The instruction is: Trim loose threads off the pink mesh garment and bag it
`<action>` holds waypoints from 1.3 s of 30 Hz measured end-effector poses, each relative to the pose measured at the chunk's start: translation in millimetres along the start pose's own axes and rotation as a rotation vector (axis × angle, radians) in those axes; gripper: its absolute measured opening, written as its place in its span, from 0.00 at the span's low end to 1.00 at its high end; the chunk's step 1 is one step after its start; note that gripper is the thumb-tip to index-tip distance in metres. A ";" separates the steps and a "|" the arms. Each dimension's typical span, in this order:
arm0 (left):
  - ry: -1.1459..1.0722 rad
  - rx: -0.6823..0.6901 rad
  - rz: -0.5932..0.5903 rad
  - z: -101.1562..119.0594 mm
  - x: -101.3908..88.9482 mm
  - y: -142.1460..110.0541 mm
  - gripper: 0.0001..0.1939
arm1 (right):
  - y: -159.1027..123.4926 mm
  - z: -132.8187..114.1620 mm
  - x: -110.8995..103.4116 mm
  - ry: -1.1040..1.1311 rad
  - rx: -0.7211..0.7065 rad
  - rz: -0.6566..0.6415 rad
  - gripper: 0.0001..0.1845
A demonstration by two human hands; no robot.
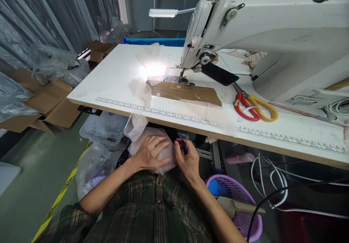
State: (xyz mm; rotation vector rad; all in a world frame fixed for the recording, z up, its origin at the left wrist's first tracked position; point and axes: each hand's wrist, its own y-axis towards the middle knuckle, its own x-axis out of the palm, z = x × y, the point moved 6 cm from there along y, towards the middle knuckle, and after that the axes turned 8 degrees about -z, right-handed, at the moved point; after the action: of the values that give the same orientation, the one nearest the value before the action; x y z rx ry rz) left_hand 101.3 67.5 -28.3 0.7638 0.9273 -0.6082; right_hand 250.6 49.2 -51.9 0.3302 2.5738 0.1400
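My left hand (153,152) lies flat with its fingers spread on a piece of sheer white fabric (166,166) over my lap. Pinched in my right hand (188,159), at the fabric's right edge, is a small dark tool with a blue part (185,148); it looks like thread snips, mostly hidden by the fingers. A bunched end of white fabric (135,126) hangs by the table's front edge. Above my hands, the sewing machine (196,43) stands on the white table (109,75), a strip of brown tape (188,92) beside its presser foot.
Red-and-yellow scissors (255,106) and a black phone (219,74) lie right of the needle. A printed ruler (163,112) runs along the table's front edge. Below are a purple basket (240,192), white cables (283,195) and clear plastic boxes (105,126). Cardboard boxes (51,101) stand left.
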 end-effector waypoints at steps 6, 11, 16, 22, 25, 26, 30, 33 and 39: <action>0.016 -0.003 -0.180 -7.5 40.7 -7.9 0.48 | 19.8 -4.1 35.5 0.050 -0.095 -0.212 0.19; -0.041 -0.031 -0.088 -17.4 55.7 -14.4 0.45 | 18.0 19.9 54.8 0.081 0.094 -0.263 0.25; -0.175 0.009 0.194 -14.9 35.1 -20.2 0.28 | 10.4 26.2 60.2 0.134 0.147 -0.311 0.25; 0.132 -0.175 0.675 -0.5 -53.6 -47.0 0.08 | 8.2 21.6 44.1 0.157 0.105 -0.255 0.27; 0.345 -0.335 0.668 -7.8 -88.1 -45.0 0.12 | 11.3 7.3 28.6 0.140 0.041 -0.218 0.27; 0.397 -0.390 0.637 -12.6 -95.0 -42.6 0.12 | 12.9 0.0 23.6 0.136 0.016 -0.210 0.27; 0.452 -0.384 0.456 -16.3 -97.9 -32.2 0.08 | 17.9 -40.8 12.5 0.141 -0.115 -0.203 0.24; 0.518 -0.227 0.387 8.1 -84.8 -31.9 0.14 | 17.6 -72.8 19.9 0.168 -0.203 -0.252 0.22; 0.431 0.042 0.333 56.5 -67.5 -43.7 0.14 | 10.4 -95.2 42.9 0.120 -0.157 -0.396 0.17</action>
State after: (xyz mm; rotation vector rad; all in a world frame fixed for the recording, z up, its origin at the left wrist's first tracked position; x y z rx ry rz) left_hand 63.6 5.9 38.4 1.0852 1.1488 -0.1699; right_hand 167.4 67.3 9.4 -0.2531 2.6676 0.2193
